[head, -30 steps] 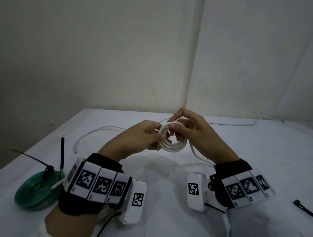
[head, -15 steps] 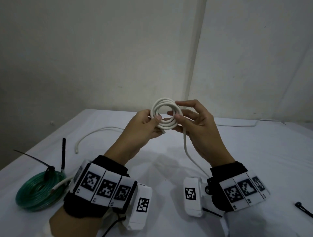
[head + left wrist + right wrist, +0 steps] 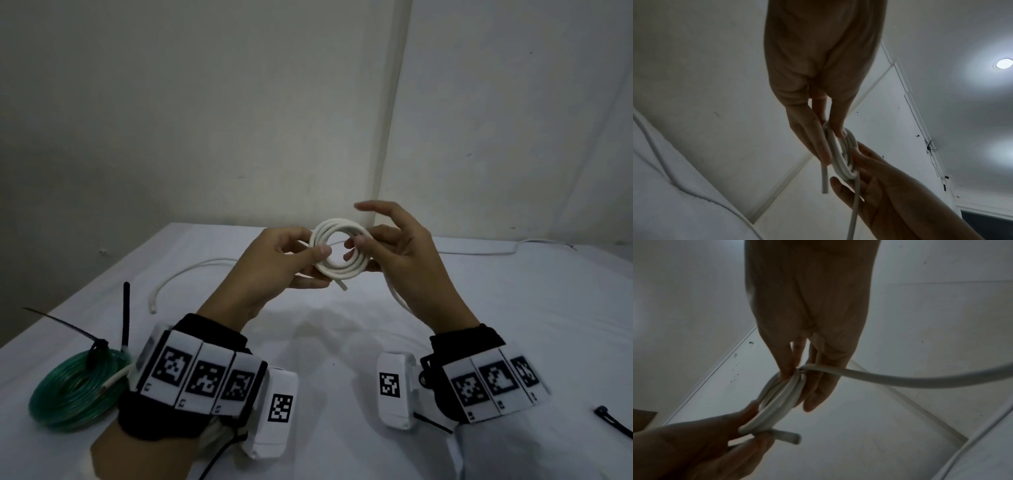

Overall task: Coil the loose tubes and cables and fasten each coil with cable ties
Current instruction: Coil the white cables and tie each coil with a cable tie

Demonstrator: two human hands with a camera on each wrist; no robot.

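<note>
White tubing, wound into a small coil (image 3: 339, 251) of about three turns, is held up in the air above the tabletop (image 3: 513, 308), between the two hands and in front of the person's chest. The left hand (image 3: 274, 263) pinches the coil's left side, thumb on the near face and fingers behind it, and a short cut end of the tube pokes out just below that grip. The right hand (image 3: 400, 246) holds the coil's right side between its thumb and curled middle fingers, while its forefinger stretches out straight above the ring without touching it. From the right hand's grip the uncoiled remainder of the tube (image 3: 397, 294) drops down toward the tabletop past the right wrist; further stretches of white tube lie on the white cloth behind the hands, one curving off at the left (image 3: 178, 274) and another running along the far edge at the right. A green hose coil (image 3: 72, 394) lies flat at the near left corner of the tabletop, with a black cable tie (image 3: 97, 346) fastened round it, its tail sticking out to the left. Another black cable tie (image 3: 613, 419) lies loose at the near right edge. Both wrists wear black bands carrying white marker blocks.
</note>
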